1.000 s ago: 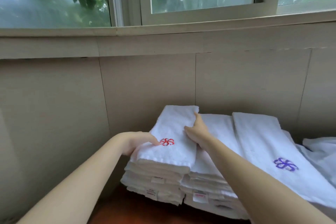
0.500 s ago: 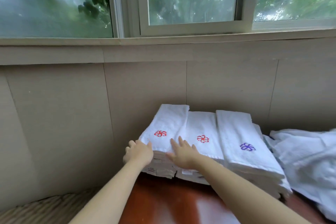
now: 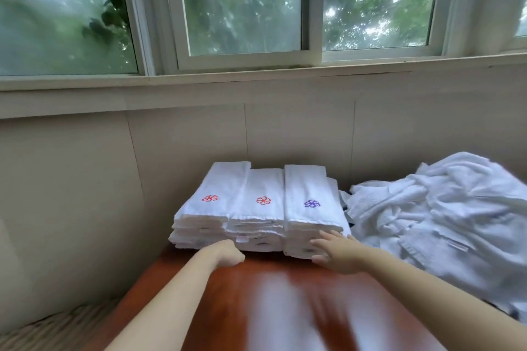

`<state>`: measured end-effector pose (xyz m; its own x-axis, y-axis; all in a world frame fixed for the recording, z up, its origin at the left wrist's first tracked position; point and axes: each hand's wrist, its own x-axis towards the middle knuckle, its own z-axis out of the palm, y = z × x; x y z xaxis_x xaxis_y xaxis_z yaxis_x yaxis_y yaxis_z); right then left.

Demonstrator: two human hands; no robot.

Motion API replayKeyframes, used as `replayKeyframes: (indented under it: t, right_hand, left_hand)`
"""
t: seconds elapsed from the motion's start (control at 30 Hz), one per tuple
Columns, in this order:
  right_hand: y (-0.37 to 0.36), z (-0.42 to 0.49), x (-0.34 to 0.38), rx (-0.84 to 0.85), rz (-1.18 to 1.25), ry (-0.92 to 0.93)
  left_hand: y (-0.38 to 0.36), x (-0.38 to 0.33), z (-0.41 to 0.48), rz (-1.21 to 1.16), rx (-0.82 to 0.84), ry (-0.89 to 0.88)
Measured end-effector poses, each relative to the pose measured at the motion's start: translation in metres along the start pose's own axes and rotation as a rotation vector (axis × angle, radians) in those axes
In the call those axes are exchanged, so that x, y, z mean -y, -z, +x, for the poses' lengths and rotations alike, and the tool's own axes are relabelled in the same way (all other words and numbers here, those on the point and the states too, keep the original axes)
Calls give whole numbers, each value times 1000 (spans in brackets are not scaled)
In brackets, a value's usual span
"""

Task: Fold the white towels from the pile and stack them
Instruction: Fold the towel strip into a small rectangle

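Three stacks of folded white towels stand side by side against the wall on a red-brown table (image 3: 279, 299). The left stack (image 3: 216, 196) and middle stack (image 3: 263, 202) carry red flower marks, the right stack (image 3: 309, 202) a purple one. A loose pile of unfolded white towels (image 3: 445, 222) lies to the right. My left hand (image 3: 228, 253) hovers with curled fingers just in front of the left and middle stacks, holding nothing. My right hand (image 3: 336, 253) is spread open, its fingers against the front of the right stack.
A beige panelled wall (image 3: 182, 151) runs behind the stacks, with a window ledge (image 3: 256, 77) above. A woven surface (image 3: 57, 328) shows at the lower left, below the table's left edge.
Both hands have come off the left stack and drawn back toward me. The right hand moved right to the front of the purple-marked stack. The view pulled back, showing more of the loose pile.
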<state>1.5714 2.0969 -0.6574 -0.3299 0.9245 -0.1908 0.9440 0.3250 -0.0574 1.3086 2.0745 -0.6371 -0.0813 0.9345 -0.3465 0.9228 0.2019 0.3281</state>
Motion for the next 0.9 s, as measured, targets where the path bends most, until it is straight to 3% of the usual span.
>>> replayKeyframes:
  t: [0.1,0.23,0.37,0.6,0.73,0.9]
  right_hand:
    - [1,-35,-52,-33,103,-104]
    - [1,-80,-122,-68,221,-265]
    - [1,-123,-186,-150,190,-364]
    - [-2,-158,-272,-456,281,-548]
    - [3,-150,-313,-763,417,-617]
    - [18,-120,-358,-684,462,-655]
  left_hand:
    - [-8,-46,-16,9,99,-137]
    - [-26,-115,-28,2,103,-285]
    - [-55,-182,-32,-23,86,-445]
    - [-106,-293,-19,-12,24,-551]
    - [-127,-355,-2,-61,-21,-606]
    - [-149,-424,17,-252,-162,-729]
